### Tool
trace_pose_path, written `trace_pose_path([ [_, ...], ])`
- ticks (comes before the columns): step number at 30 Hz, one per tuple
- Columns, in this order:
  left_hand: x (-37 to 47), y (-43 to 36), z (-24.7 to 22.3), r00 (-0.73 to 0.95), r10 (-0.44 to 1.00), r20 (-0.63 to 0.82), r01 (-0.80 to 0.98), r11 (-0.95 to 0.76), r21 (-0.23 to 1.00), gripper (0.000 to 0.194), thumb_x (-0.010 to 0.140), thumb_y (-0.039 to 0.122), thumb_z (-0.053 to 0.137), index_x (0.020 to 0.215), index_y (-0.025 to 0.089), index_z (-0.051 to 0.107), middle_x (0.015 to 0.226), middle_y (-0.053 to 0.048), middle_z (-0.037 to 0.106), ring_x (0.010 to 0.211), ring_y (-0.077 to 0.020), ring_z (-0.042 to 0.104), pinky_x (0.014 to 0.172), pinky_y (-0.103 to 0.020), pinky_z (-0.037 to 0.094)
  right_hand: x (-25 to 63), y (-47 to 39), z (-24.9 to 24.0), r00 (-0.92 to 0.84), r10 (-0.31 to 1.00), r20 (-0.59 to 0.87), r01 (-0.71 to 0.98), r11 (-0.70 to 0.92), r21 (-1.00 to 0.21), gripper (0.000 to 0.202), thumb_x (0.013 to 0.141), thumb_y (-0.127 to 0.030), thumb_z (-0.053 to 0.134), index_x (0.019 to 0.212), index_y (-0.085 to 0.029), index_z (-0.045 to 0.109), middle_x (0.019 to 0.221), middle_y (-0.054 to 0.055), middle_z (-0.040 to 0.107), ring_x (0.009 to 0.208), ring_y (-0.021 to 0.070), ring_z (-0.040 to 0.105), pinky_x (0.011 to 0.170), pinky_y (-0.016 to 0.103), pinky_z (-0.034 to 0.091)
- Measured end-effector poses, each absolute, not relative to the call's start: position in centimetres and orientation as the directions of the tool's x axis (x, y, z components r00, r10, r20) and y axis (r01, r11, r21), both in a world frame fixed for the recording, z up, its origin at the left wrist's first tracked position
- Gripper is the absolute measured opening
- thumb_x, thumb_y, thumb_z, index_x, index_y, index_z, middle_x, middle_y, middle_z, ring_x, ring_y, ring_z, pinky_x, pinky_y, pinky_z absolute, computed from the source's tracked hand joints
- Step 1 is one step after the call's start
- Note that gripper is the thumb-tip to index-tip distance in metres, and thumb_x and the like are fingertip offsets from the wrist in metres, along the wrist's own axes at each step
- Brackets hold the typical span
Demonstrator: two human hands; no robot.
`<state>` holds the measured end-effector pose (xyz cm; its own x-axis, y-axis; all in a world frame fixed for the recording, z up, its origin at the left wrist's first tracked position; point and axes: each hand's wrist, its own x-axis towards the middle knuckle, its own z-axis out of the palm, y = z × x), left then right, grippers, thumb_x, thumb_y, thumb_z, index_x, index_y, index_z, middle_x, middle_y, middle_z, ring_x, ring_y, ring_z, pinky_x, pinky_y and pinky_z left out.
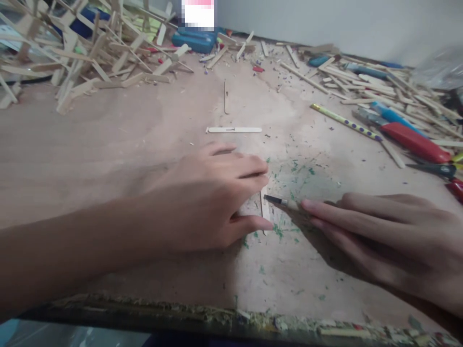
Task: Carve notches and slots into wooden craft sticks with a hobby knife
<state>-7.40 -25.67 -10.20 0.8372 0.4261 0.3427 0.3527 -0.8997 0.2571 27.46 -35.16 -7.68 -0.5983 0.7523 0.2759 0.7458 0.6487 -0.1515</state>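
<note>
My left hand (pixel 213 193) lies low over the table. Its thumb and fingertips pin a narrow wooden craft stick (pixel 265 210) against the surface; the hand hides part of the stick. From the right, my right hand (pixel 383 236) grips a craft knife (pixel 277 199) with a dark blade and a metal collar. Its tip is at the pinned stick, between the left thumb and fingers; whether it cuts in cannot be told. Beyond the left hand, another craft stick (pixel 249 130) with a dark mark lies crosswise. A thin strip (pixel 225 96) lies farther back.
At the back left stands a tangled pile of joined sticks (pixel 97 53), beside a blue object (pixel 195 41). Loose sticks (pixel 365 84) heap at the right, near a patterned pencil (pixel 345 122), a red-handled cutter (pixel 415 140) and scissors (pixel 439 168). Shavings line the table's front edge (pixel 202 313).
</note>
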Motion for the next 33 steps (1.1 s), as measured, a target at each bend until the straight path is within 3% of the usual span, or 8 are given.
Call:
trace_pose_path([
  [4,-7.5,-25.9,-10.2,0.834,0.449,0.322,0.357,-0.883,0.306,0.050,0.130,0.062,0.078,0.149,0.016,0.087,0.164,-0.016,0.088,0.148,-0.0369,0.085,0.145,-0.057,0.053,28.3,-35.9,-8.6,-0.581,0.761,0.289,0.756,0.636,-0.153,0.050,0.118,-0.063,0.089,0.159,-0.036,0.091,0.087,0.003,0.076,0.070,0.0202,0.068,0.060,0.034,0.054],
  [8,-7.4,-26.1,-10.2,0.829,0.477,0.292,0.377,-0.862,0.338,0.048,0.127,0.056,0.085,0.150,0.014,0.088,0.165,-0.018,0.086,0.149,-0.0376,0.084,0.150,-0.060,0.049,29.1,-36.1,-8.6,-0.578,0.761,0.294,0.758,0.635,-0.153,0.053,0.115,-0.070,0.090,0.157,-0.038,0.092,0.087,0.004,0.076,0.072,0.0218,0.068,0.059,0.035,0.054],
  [14,-7.4,-26.1,-9.8,0.850,0.456,0.264,0.366,-0.872,0.326,0.051,0.127,0.056,0.086,0.150,0.011,0.088,0.165,-0.020,0.085,0.148,-0.0396,0.084,0.149,-0.065,0.050,28.4,-35.3,-8.0,-0.599,0.746,0.291,0.741,0.654,-0.151,0.044,0.117,-0.051,0.092,0.160,-0.040,0.089,0.091,0.002,0.081,0.072,0.0215,0.072,0.061,0.035,0.057],
  [18,-7.5,-26.1,-9.4,0.849,0.469,0.245,0.379,-0.862,0.337,0.048,0.128,0.056,0.085,0.150,0.014,0.089,0.166,-0.018,0.085,0.148,-0.0382,0.084,0.153,-0.064,0.046,27.2,-34.3,-8.1,-0.657,0.685,0.315,0.678,0.719,-0.152,0.036,0.134,-0.024,0.063,0.163,-0.035,0.080,0.092,-0.002,0.086,0.066,0.0142,0.075,0.062,0.032,0.057],
  [21,-7.5,-26.1,-9.5,0.849,0.469,0.244,0.379,-0.861,0.340,0.048,0.126,0.058,0.087,0.145,0.014,0.090,0.164,-0.018,0.086,0.144,-0.0379,0.085,0.150,-0.064,0.049,26.5,-34.0,-7.9,-0.671,0.660,0.338,0.648,0.744,-0.166,0.029,0.137,-0.025,0.057,0.158,-0.030,0.077,0.082,-0.006,0.078,0.057,0.0113,0.069,0.056,0.032,0.051],
  [25,-7.5,-26.0,-10.4,0.839,0.450,0.307,0.348,-0.876,0.333,0.043,0.128,0.052,0.084,0.142,0.012,0.090,0.164,-0.020,0.085,0.145,-0.0374,0.085,0.148,-0.061,0.051,26.1,-33.9,-7.5,-0.677,0.664,0.319,0.662,0.738,-0.131,0.026,0.134,-0.021,0.064,0.154,-0.030,0.077,0.080,-0.007,0.074,0.056,0.0115,0.066,0.057,0.031,0.051],
  [29,-7.6,-25.8,-11.4,0.824,0.439,0.359,0.334,-0.887,0.318,0.047,0.126,0.060,0.085,0.143,0.016,0.089,0.162,-0.017,0.086,0.145,-0.0359,0.085,0.147,-0.057,0.052,26.0,-33.8,-8.0,-0.658,0.647,0.386,0.655,0.744,-0.132,0.022,0.133,-0.024,0.070,0.152,-0.027,0.080,0.077,-0.010,0.066,0.053,0.0086,0.056,0.055,0.027,0.043],
  [33,-7.7,-25.5,-11.7,0.828,0.437,0.352,0.331,-0.887,0.323,0.052,0.123,0.063,0.089,0.147,0.017,0.089,0.162,-0.017,0.086,0.146,-0.0350,0.084,0.148,-0.052,0.051,26.3,-33.6,-8.9,-0.632,0.681,0.369,0.651,0.726,-0.224,0.023,0.136,-0.029,0.066,0.152,-0.027,0.083,0.079,-0.008,0.064,0.057,0.0076,0.052,0.057,0.025,0.040],
])
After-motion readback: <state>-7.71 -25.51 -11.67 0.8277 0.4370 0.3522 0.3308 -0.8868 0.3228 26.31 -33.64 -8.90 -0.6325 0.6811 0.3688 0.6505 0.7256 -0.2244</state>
